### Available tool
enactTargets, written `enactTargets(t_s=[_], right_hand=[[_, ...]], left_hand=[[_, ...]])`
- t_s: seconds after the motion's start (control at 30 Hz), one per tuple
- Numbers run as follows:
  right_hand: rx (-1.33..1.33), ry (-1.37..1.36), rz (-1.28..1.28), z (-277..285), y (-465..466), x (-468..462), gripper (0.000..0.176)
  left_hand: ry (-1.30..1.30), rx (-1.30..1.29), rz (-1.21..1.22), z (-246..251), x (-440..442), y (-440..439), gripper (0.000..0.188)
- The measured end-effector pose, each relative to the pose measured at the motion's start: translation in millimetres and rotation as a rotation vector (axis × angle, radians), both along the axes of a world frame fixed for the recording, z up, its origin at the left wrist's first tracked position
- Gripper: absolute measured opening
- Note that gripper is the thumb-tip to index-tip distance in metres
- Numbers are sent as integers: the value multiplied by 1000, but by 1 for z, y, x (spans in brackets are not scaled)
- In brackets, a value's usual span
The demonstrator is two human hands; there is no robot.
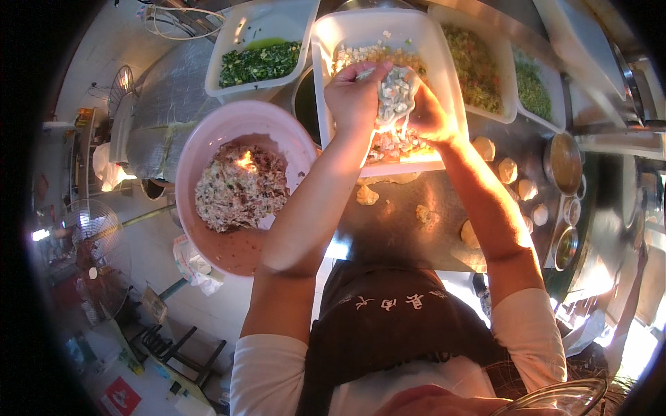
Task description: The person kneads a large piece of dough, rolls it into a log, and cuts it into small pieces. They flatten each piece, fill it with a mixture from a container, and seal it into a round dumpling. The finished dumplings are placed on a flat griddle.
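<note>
My left hand (356, 96) and my right hand (429, 112) are raised over a white plastic tub (455, 130). Between them hangs a pale, wet, thin-looking bundle (395, 96) with diced pieces in or on it; whether it is a bag or a loose clump I cannot tell. The left fingers and thumb pinch its top. My right hand cups its side, its fingers largely hidden behind it. Diced white and orange food (359, 54) lies in the tub below. To the left, a pink basin (244, 110) holds a minced filling mixture (242, 187).
A tub of chopped greens (260, 65) stands at the back left, two tubs of chopped vegetables (476, 73) at the back right. Dough pieces (507, 170) lie on the metal worktop (395, 223), with metal bowls (564, 164) at its right end.
</note>
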State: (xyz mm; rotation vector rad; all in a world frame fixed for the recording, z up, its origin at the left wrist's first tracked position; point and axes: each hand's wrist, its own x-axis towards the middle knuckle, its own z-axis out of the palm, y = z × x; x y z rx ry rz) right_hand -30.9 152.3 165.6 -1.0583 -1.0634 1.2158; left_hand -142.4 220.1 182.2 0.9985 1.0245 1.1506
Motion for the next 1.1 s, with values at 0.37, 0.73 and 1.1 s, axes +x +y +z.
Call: enactTargets(t_s=[0.37, 0.73, 1.1], right_hand=[[193, -21, -116, 23, 0, 13, 71], [190, -314, -164, 20, -15, 8, 86], [149, -323, -131, 29, -20, 9, 79]], left_hand=[[-125, 61, -197, 56, 3, 5, 36], [-684, -98, -289, 24, 1, -40, 42], [-352, -85, -258, 28, -2, -38, 33]])
